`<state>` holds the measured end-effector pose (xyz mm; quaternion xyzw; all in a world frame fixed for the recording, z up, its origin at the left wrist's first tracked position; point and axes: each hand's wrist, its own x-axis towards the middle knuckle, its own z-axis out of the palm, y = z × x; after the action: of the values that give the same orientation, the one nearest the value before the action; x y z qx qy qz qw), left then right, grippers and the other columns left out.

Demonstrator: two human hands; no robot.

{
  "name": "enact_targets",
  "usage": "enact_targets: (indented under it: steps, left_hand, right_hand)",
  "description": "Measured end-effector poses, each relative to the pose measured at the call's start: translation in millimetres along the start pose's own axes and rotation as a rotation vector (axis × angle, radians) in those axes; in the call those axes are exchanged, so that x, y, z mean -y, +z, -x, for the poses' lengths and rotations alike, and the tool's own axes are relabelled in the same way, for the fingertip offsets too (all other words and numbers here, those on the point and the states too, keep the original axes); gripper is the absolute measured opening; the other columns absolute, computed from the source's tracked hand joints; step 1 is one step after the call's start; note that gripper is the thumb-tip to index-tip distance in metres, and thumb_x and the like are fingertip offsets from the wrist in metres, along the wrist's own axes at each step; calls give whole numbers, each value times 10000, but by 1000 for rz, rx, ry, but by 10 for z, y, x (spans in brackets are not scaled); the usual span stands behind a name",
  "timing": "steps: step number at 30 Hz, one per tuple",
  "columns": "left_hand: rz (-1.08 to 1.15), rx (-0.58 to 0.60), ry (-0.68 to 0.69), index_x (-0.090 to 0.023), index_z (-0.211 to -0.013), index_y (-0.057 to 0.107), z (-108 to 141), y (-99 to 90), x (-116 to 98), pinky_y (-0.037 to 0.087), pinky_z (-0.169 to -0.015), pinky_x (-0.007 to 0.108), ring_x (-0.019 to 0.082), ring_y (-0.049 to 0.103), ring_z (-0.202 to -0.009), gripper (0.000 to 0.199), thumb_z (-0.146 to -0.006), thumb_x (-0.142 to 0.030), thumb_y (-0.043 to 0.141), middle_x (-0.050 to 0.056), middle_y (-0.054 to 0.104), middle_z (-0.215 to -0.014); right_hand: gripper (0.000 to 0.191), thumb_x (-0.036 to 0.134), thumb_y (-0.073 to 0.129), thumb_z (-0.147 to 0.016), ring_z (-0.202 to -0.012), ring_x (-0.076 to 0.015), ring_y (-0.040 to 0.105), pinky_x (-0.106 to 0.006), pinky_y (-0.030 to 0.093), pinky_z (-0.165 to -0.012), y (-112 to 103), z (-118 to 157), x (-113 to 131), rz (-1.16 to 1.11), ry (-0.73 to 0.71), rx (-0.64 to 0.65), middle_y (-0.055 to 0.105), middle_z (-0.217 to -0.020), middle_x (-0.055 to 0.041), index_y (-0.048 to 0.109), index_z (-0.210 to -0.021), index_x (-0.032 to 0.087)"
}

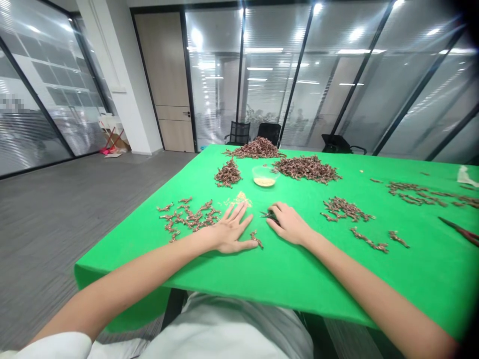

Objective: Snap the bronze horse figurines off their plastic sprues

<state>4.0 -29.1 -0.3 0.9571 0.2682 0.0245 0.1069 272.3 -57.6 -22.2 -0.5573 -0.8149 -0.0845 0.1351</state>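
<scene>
My left hand [232, 230] lies flat on the green cloth with its fingers spread and nothing in it. Beside its thumb is a small brown twisted piece [257, 240]. A little pile of pale yellow bits [241, 199] lies just beyond its fingertips. My right hand [287, 223] is curled on the cloth around a small dark tool, perhaps scissors [270, 216], whose thin metal tip points left. Brown twisted pieces [194, 217] are scattered to the left of my left hand.
A clear bowl [265, 177] with pale contents stands ahead among large brown piles [309, 168]. To the right are a smaller pile [346, 208], loose pieces and a red-handled tool [462, 232]. The green table's [239, 284] near edge is close to my body.
</scene>
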Motion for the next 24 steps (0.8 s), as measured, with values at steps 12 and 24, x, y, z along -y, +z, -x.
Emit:
enact_targets:
  steps: [12, 24]
  left_hand:
    - [-140, -89, 108, -20, -1569, 251, -2, 5, -20, -6, -1246, 567, 357, -91, -1545, 943, -955, -733, 313, 253, -75, -1637]
    - [-168, -67, 145, -50, -1587, 208, -61, 25, 25, 12, -1238, 584, 373, -108, -1541, 954, -946, -750, 303, 216, -114, -1642]
  right_hand:
    - [910, 705, 266, -984, -1526, -383, 178, -551, 249, -1194, 152, 16, -122, -13, 68, 126, 201, -1622, -294, 197, -1587, 27]
    - [1002, 672, 267, -1001, -1536, -362, -105, -553, 144, -1228, 44, 25, -80, 82, -5, -18, -294, -1605, -201, -370, -1501, 82]
